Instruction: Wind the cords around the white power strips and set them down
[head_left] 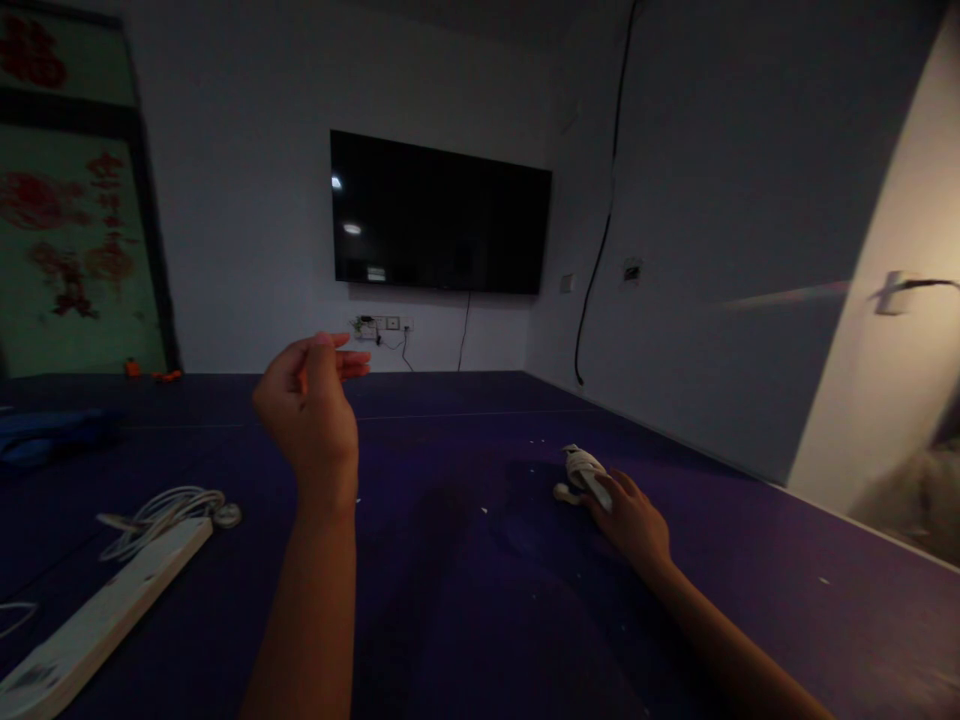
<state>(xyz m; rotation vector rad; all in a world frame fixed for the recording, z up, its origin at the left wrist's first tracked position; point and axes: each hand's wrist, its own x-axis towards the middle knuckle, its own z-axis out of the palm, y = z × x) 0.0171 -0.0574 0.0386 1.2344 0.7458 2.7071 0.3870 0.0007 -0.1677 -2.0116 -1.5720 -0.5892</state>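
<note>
My left hand (315, 400) is raised above the floor with its wrist bent. Its fingers are loosely curved and partly spread, and nothing shows between them. Lower on the right, my right hand (628, 515) is closed around a bundled white cable (587, 472), resting at floor level. Several turns of cord wrap the bundle, and a rounded white end sticks out on its left side. My palm and fingers hide part of the bundle. To the left of my left arm lies a long white power strip (112, 610), with a loosely coiled white cord (169, 515) at its far end.
Dark purple flooring (450, 560) has small white scraps on it. A blue cloth-like item (56, 435) lies at far left, and small orange objects (166, 377) sit by the door. A television (442, 215) hangs on the back wall; a black cable (600, 250) runs down the right wall.
</note>
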